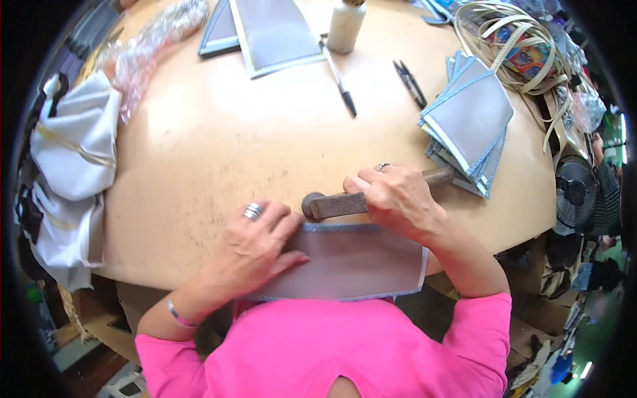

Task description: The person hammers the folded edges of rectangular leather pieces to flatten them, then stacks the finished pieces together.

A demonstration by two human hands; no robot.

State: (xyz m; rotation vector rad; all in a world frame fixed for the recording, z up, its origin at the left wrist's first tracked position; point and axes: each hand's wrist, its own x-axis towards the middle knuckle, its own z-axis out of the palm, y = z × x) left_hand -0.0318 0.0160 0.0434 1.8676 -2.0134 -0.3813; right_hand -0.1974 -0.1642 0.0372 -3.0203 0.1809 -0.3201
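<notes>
My right hand (401, 199) is wrapped round the worn wooden handle of a hammer (340, 205). The hammer's dark, round head lies just above the far edge of a grey fabric panel (358, 262) with a light blue-grey border. This panel rests at the table's near edge, against my pink top. My left hand (255, 245) lies over the panel's left part, its thumb spread on the grey surface and its fingertips at the far border, close to the hammer head. What the left fingers cover is hidden.
Stacked bordered grey panels (474, 113) lie at the right, with more panels (275, 33) at the back. Between them are a pen (342, 83), black tweezers-like tools (410, 85) and a bottle (346, 26). White fabric (73, 146) sits left; coiled strips (524, 53) and a fan (576, 192) stand right.
</notes>
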